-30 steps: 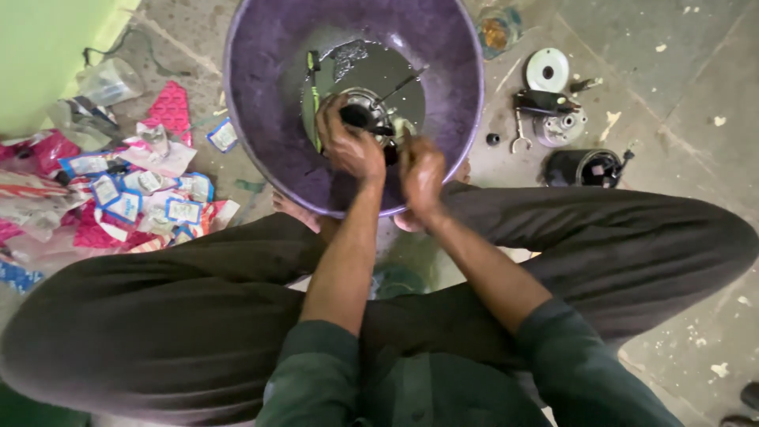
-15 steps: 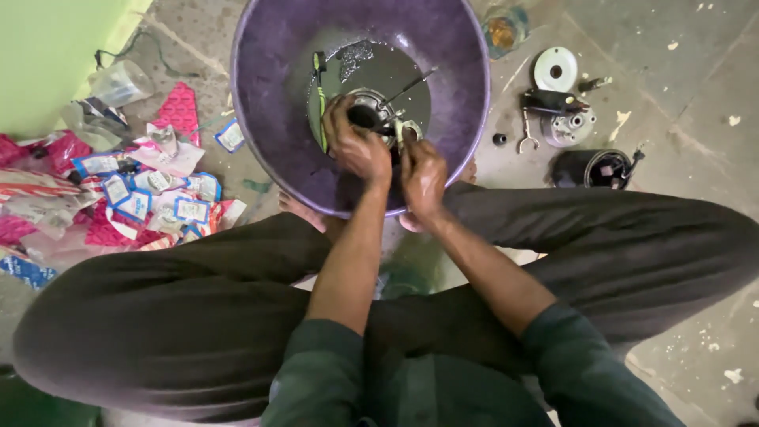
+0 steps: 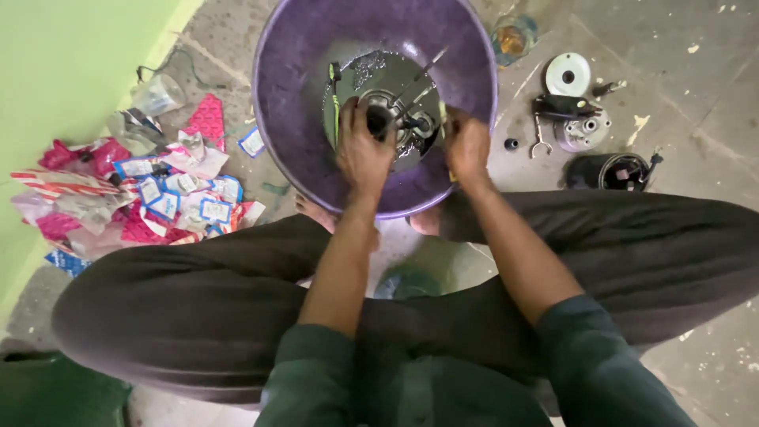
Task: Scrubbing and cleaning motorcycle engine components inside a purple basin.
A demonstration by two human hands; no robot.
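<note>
Pink-white packets [image 3: 150, 198] — left of basin [image 3: 292, 119]

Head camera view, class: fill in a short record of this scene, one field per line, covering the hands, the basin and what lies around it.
left hand: gripping a dark metal part inside the basin
right hand: at the basin's inner right side, holding something thin, unclear what
basin: purple, round, on the floor, shallow liquid at the bottom
in basin: green toothbrush
floor right: white disc, black cylinder
floor left: torn wrappers
</note>
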